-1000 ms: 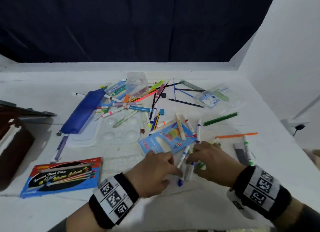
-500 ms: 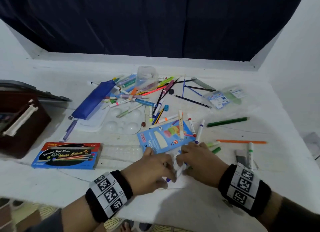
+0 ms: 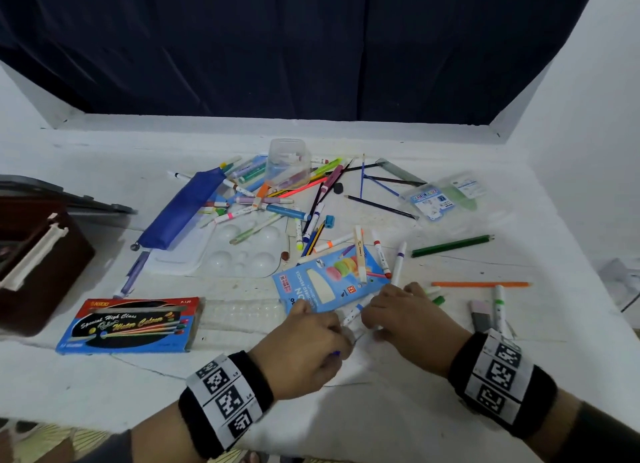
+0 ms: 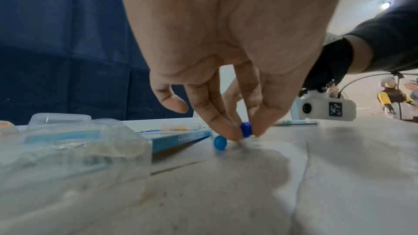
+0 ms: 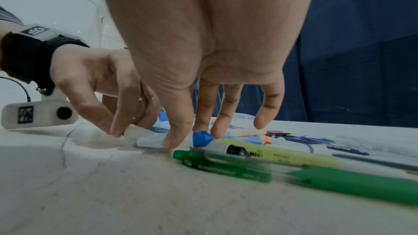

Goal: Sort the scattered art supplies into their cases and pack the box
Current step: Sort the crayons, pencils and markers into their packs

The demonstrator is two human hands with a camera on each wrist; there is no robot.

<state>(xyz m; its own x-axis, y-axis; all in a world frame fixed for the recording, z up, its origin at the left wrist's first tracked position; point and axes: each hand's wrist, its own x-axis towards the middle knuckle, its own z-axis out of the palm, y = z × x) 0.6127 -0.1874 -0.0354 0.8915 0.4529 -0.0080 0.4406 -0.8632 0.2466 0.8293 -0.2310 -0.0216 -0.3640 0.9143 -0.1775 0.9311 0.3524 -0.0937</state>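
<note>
My left hand (image 3: pixel 341 332) and right hand (image 3: pixel 367 319) meet at the table's front, just below the blue coloured-pencil box (image 3: pixel 329 282). Between them lie white markers (image 3: pixel 351 313) with blue ends. In the left wrist view my left hand (image 4: pixel 246 134) pinches the dark blue end of one marker (image 4: pixel 245 129); a second, lighter blue end (image 4: pixel 219 142) lies beside it on the table. In the right wrist view my right hand (image 5: pixel 187 137) pinches a white marker at its blue collar (image 5: pixel 201 138) with thumb and forefinger. Loose pens, markers and pencils (image 3: pixel 277 203) are scattered across the middle.
A brown box (image 3: pixel 34 265) stands at the left edge, a watercolour box (image 3: pixel 131 324) at front left. A blue pouch (image 3: pixel 180 209), white palette (image 3: pixel 235 251), clear cup (image 3: pixel 289 163) and clear marker case (image 3: pixel 443 196) lie behind. Green pens (image 5: pixel 226 167) lie beside my right hand.
Both hands have stayed together on the markers and gathered them closer. The head view has swung so that the brown box shows at the left.
</note>
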